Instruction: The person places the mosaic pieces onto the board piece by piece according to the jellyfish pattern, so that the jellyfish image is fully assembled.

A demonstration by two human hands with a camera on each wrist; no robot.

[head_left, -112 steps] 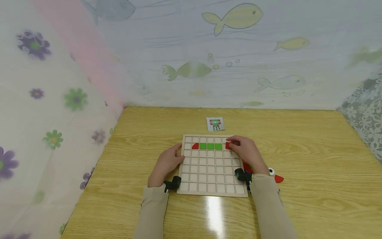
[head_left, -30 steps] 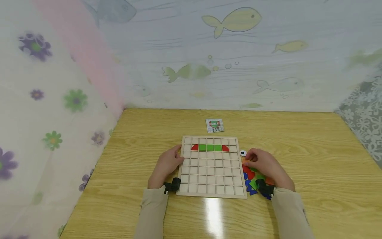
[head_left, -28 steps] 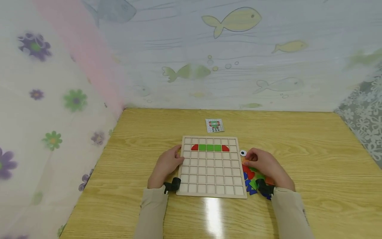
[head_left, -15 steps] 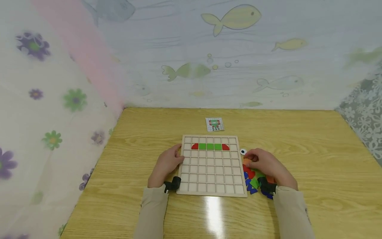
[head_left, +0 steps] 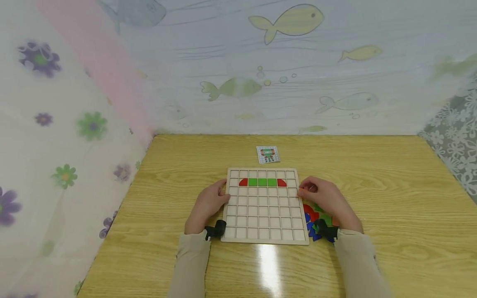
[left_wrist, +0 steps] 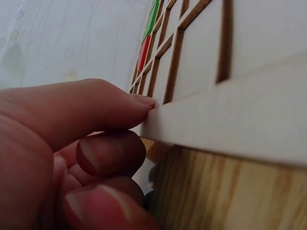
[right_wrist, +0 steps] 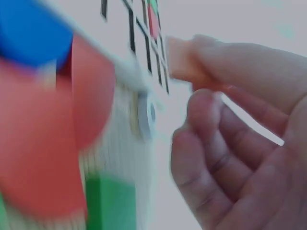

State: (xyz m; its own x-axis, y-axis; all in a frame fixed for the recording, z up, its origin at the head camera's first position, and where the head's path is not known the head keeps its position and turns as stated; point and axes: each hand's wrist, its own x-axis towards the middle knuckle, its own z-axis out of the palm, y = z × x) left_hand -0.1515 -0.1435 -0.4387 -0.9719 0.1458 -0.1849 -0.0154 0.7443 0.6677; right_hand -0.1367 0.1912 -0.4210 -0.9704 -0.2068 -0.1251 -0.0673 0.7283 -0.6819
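Note:
A pale wooden grid board (head_left: pixel 262 212) lies on the table, with a row of three green squares (head_left: pixel 262 182) between two red quarter-round pieces (head_left: pixel 244 182) near its top. My left hand (head_left: pixel 209 203) holds the board's left edge, the tip of one digit touching the rim in the left wrist view and the other fingers curled below. At the right edge, my right hand (head_left: pixel 325 199) pinches a small orange piece (right_wrist: pixel 181 60) between thumb and fingertips. Loose red, green and blue pieces (head_left: pixel 314 219) lie under and beside the right wrist, partly hidden.
A small pattern card (head_left: pixel 268 155) with a green and red figure lies behind the board. A round eye piece (right_wrist: pixel 147 115) sits by the board's right side. A fabric wall printed with fish (head_left: pixel 298 20) stands behind the wooden table (head_left: pixel 179 157).
The second red quarter-round has come to lie in the row. My right hand went to the loose pieces, picked up an orange one and moved up-left to the board's edge. My left hand stayed put.

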